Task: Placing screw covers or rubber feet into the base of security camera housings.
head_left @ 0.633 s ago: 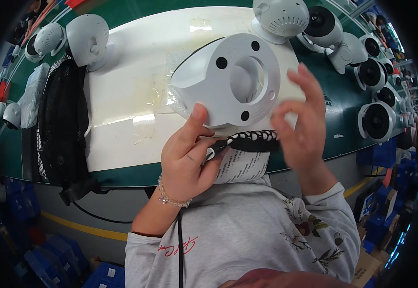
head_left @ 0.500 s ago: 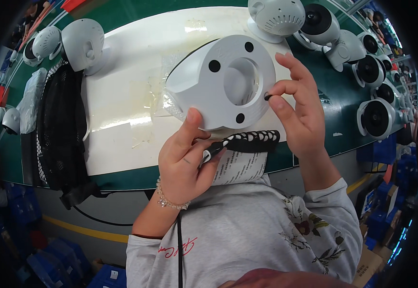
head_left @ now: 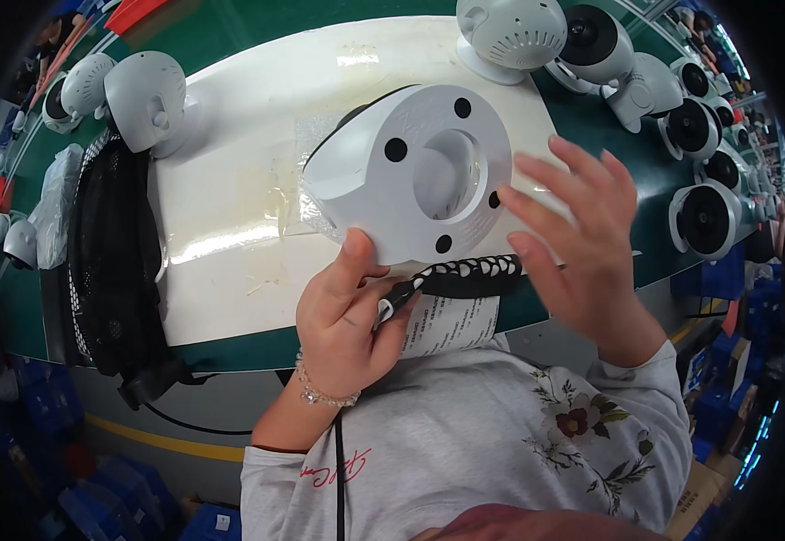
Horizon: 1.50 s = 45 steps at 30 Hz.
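Note:
My left hand (head_left: 343,316) grips a white camera (head_left: 383,212) by its lower edge, thumb on top. Its ring-shaped base faces up with a round opening in the middle. Several black round foot pads (head_left: 396,150) sit on that ring, one of them near my right fingertips. A curled black sheet with punched-out round holes (head_left: 474,281), on white printed backing paper (head_left: 456,325), is also pinched in my left fingers. Just right of the base my right hand (head_left: 582,243) is open, fingers spread and slightly blurred, with nothing held.
Under the work lies a white board (head_left: 221,261) on a green table. More white cameras stand at far left (head_left: 145,99), at the back (head_left: 511,41) and along the right (head_left: 706,221). A black mesh bag (head_left: 118,261) and a clear plastic bag (head_left: 59,207) lie at left.
My right fingers have let go of a small black pad, which now sits on the base's right side. The right hand has opened and drawn slightly right and down.

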Motion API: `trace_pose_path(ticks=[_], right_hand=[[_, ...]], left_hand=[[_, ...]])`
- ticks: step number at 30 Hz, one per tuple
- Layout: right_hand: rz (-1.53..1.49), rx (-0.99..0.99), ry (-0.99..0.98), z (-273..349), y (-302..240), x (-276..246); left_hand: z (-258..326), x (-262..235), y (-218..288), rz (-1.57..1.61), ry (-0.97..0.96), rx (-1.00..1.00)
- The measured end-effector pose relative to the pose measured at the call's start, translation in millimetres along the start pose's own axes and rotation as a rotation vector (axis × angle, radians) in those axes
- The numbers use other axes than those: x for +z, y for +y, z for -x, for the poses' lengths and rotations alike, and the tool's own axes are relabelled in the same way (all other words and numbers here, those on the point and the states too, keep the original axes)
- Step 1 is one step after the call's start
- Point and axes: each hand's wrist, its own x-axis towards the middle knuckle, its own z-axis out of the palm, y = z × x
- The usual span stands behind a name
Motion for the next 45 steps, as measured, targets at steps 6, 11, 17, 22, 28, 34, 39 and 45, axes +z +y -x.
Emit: trace_pose_path(ticks=[6,11,17,22,28,34,39,45], right_hand=[[-1.394,0.541,0.109,-25,23,25],[-0.504,-0.160,0.091,-70,21,7],[-0.593,-0.366,-0.155,-118,27,-9],[-0.629,-0.091,0.063,-182,32,35],[0.013,-0.026,0.232,-244,65,188],[0.016,0.084,-0.216,-235,75,204],[-0.330,0.131,-0.282,-171,79,187],[-0.266,0.369,-0.135,-54,99,136]], left_hand=[[0,-2,0,0.020,-0.007,0.001],[-1,-8,2,0.019,-0.061,-0.022],[6,-36,6,0.092,-0.101,-0.019],[13,-56,1,0.137,-0.068,-0.133],[5,-58,3,0.231,-0.138,-0.141],[4,-60,2,0.243,-0.144,-0.175],[3,-57,0,0.242,-0.156,-0.179],[3,-55,2,0.184,-0.157,-0.167]])
